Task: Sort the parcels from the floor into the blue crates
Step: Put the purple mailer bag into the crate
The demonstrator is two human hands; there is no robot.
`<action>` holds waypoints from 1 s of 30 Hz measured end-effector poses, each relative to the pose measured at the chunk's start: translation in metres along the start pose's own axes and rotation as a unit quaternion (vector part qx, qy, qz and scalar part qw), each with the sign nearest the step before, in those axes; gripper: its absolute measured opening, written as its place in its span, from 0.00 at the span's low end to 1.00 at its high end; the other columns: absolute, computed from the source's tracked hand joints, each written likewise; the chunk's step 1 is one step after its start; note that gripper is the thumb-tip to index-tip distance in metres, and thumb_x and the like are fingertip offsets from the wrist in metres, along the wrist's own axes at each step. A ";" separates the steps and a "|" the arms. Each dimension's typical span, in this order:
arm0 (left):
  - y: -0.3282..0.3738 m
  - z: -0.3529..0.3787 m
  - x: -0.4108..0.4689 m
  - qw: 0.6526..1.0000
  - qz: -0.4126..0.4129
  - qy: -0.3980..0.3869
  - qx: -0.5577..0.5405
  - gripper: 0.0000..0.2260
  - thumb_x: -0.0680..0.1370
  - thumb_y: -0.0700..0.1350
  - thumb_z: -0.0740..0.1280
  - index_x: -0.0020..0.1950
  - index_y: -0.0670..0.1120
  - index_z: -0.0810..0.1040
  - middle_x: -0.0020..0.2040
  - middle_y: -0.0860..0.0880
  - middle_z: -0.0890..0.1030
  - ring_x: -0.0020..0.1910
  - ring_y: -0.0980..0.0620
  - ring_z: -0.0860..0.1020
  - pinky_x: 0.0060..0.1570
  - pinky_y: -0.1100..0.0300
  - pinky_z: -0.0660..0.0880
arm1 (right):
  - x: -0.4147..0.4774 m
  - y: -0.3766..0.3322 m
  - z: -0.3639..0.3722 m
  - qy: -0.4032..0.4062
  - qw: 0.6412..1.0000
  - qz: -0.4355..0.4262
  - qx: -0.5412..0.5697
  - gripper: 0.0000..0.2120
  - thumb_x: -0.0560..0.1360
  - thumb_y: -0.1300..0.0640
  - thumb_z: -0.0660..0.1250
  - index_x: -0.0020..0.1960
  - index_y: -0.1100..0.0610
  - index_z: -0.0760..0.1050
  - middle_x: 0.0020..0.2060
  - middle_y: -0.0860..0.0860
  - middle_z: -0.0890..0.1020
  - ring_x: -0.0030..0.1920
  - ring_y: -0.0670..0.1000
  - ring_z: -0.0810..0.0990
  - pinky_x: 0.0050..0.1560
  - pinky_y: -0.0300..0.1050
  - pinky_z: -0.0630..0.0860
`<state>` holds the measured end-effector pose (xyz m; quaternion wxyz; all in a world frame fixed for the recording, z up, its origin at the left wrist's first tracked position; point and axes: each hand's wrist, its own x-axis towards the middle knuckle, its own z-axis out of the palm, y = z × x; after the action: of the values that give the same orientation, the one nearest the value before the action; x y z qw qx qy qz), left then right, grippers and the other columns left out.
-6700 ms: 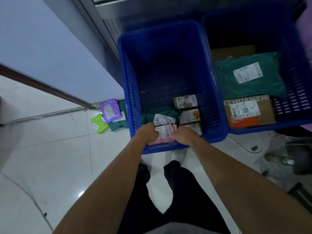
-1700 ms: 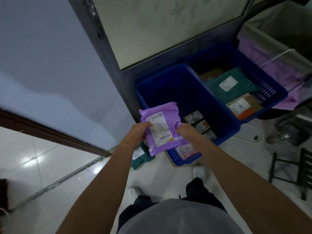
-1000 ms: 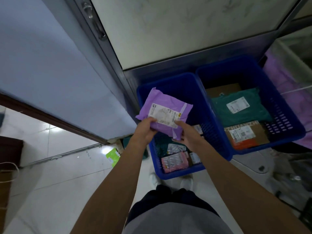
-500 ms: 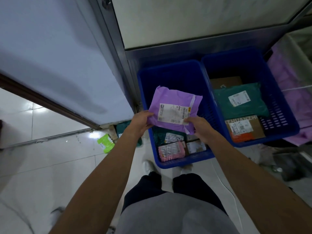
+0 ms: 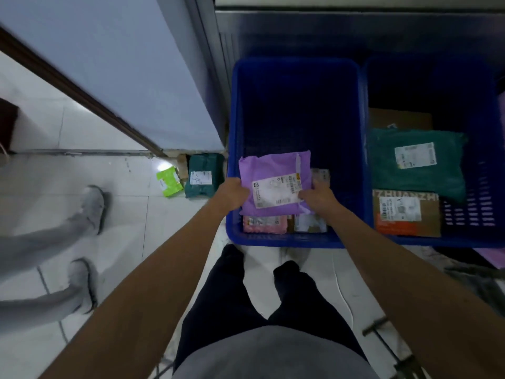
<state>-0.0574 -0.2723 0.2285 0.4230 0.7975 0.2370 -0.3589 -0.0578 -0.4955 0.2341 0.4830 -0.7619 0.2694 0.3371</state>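
Here the left hand and right hand each grip a side edge of the purple parcel, held over the near end of the left crate. It covers most of a pink parcel and the small boxes beneath. The right crate holds a green bag and a brown box. On the floor left of the crates lie a dark green parcel and a lime parcel. A bystander's grey legs are blurred, and the labels are unreadable.
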 end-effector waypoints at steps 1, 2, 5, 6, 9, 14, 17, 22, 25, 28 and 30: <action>-0.007 0.009 0.005 1.000 -0.011 0.004 0.012 0.07 0.76 0.36 0.62 0.38 0.41 0.72 0.37 0.43 0.75 0.38 0.44 0.76 0.38 0.55 0.71 | 0.008 0.009 0.000 -0.008 1.000 0.013 -0.013 0.14 0.78 0.65 0.65 0.64 0.61 0.75 0.56 0.55 0.80 0.55 0.56 0.79 0.58 0.51 0.78; -0.013 0.018 0.010 0.999 -0.022 0.009 0.024 0.07 0.75 0.36 0.61 0.37 0.42 0.72 0.38 0.42 0.76 0.41 0.42 0.77 0.39 0.54 0.71 | 0.017 0.019 0.002 -0.014 0.999 0.019 -0.026 0.14 0.78 0.64 0.65 0.63 0.61 0.76 0.56 0.56 0.81 0.55 0.57 0.80 0.60 0.54 0.78; -0.026 0.037 0.027 0.997 -0.049 0.023 0.055 0.05 0.75 0.37 0.59 0.43 0.40 0.74 0.46 0.38 0.80 0.46 0.38 0.79 0.41 0.55 0.72 | 0.056 0.056 0.009 -0.018 0.996 0.041 -0.075 0.13 0.74 0.59 0.64 0.55 0.63 0.79 0.53 0.59 0.83 0.53 0.60 0.82 0.58 0.59 0.80; -0.030 0.042 0.032 0.996 -0.055 0.026 0.064 0.05 0.76 0.38 0.59 0.45 0.40 0.74 0.49 0.38 0.81 0.45 0.39 0.78 0.41 0.55 0.72 | 0.070 0.068 0.012 -0.018 0.995 0.045 -0.087 0.16 0.71 0.57 0.63 0.54 0.64 0.80 0.52 0.60 0.83 0.52 0.61 0.82 0.58 0.60 0.80; -0.042 0.060 0.057 0.993 -0.073 0.029 0.092 0.09 0.78 0.40 0.59 0.54 0.39 0.75 0.56 0.38 0.80 0.49 0.40 0.77 0.45 0.54 0.74 | 0.094 0.088 0.025 -0.016 0.993 0.065 -0.099 0.15 0.73 0.57 0.62 0.54 0.62 0.80 0.52 0.59 0.83 0.51 0.60 0.82 0.57 0.58 0.80; -0.061 0.100 0.107 0.986 -0.093 0.002 0.137 0.15 0.80 0.46 0.61 0.62 0.39 0.75 0.60 0.40 0.79 0.56 0.40 0.78 0.48 0.53 0.75 | 0.134 0.118 0.056 -0.017 0.987 0.088 -0.131 0.13 0.75 0.58 0.61 0.57 0.59 0.78 0.50 0.58 0.82 0.49 0.60 0.81 0.46 0.49 0.78; -0.077 0.118 0.128 0.985 -0.107 -0.014 0.138 0.10 0.80 0.45 0.62 0.55 0.39 0.75 0.51 0.41 0.79 0.48 0.44 0.79 0.40 0.57 0.72 | 0.151 0.128 0.077 -0.029 0.983 0.106 -0.149 0.05 0.77 0.58 0.61 0.45 0.57 0.74 0.38 0.55 0.77 0.37 0.55 0.75 0.35 0.43 0.67; -0.100 0.132 0.141 0.975 -0.176 0.007 0.134 0.13 0.79 0.48 0.65 0.58 0.40 0.73 0.44 0.46 0.76 0.34 0.53 0.72 0.25 0.61 0.64 | 0.176 0.147 0.096 -0.082 0.971 0.119 -0.187 0.10 0.79 0.55 0.64 0.58 0.58 0.76 0.46 0.57 0.81 0.40 0.55 0.77 0.40 0.46 0.69; -0.104 0.134 0.146 0.976 -0.181 0.018 0.121 0.19 0.77 0.48 0.67 0.64 0.39 0.71 0.54 0.44 0.79 0.41 0.49 0.76 0.25 0.61 0.66 | 0.182 0.147 0.100 -0.088 0.959 0.138 -0.231 0.23 0.80 0.51 0.63 0.72 0.60 0.67 0.52 0.57 0.78 0.42 0.54 0.75 0.43 0.46 0.70; -0.101 0.139 0.147 0.974 -0.157 0.022 0.162 0.31 0.77 0.47 0.68 0.75 0.37 0.59 0.64 0.40 0.75 0.57 0.42 0.77 0.40 0.55 0.76 | 0.182 0.146 0.100 -0.086 0.941 0.138 -0.298 0.28 0.80 0.47 0.62 0.76 0.59 0.62 0.61 0.58 0.77 0.50 0.57 0.77 0.48 0.45 0.71; -0.098 0.142 0.144 0.970 -0.120 0.040 0.208 0.39 0.77 0.45 0.69 0.79 0.37 0.48 0.73 0.37 0.66 0.68 0.38 0.71 0.58 0.47 0.76 | 0.179 0.147 0.099 -0.027 0.932 0.104 -0.346 0.25 0.78 0.46 0.64 0.69 0.59 0.70 0.62 0.58 0.78 0.56 0.59 0.79 0.48 0.46 0.72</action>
<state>-0.0858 -0.3299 0.0130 0.1915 0.8476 0.2680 -0.4161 -0.0787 -0.4769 -0.0159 0.1588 -0.8401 0.2006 0.4784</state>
